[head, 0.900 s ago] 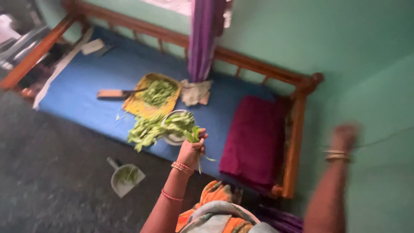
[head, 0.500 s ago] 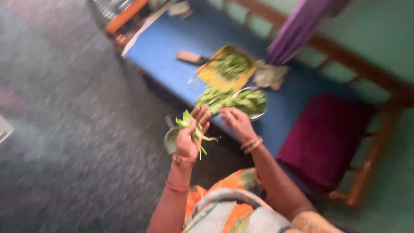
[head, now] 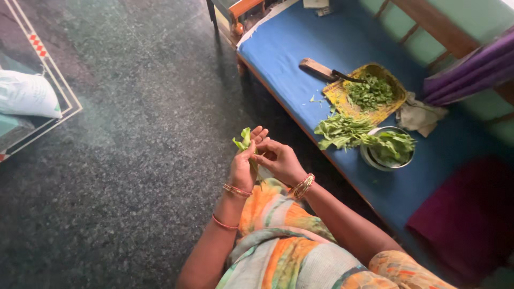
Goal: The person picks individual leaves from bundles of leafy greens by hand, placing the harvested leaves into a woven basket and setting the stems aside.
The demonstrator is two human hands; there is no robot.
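Near the middle of the frame the left hand [head: 242, 170] holds a small green sprig [head: 245, 141]; its fingers [head: 259, 134] are curled narrowly round the stems, the leafy tip poking out above them toward the upper part of the picture; the sprig's long axis runs roughly up and down in the frame, in line with the forearm; the right hand [head: 281, 160] sits just to the right of it, touching, its fingers [head: 266, 158] pinched in from the side at the lower part of the stem, so the sprig lies to the left of the right fingertips and both hands are on it, the left carrying it; whether the right fingers actually clamp a leaf or only rest against the stem I cannot tell

Both wrists wear bangles; an orange and grey garment fills the bottom centre

In the right half a bed [head: 300, 51] with a blue mattress runs diagonally; on it, well apart from the hands, a steel bowl [head: 370, 159] holds greens, with a loose heap of greens [head: 342, 130] lying just to its left; above them a yellow tray [head: 342, 94] carries chopped greens, a knife [head: 321, 69] with a wooden handle resting at its upper left edge; a crumpled cloth [head: 420, 114] lies to the tray's right; a maroon cushion [head: 466, 219] sits at lower right; a white sack [head: 27, 95] lies on the dark floor at the left edge
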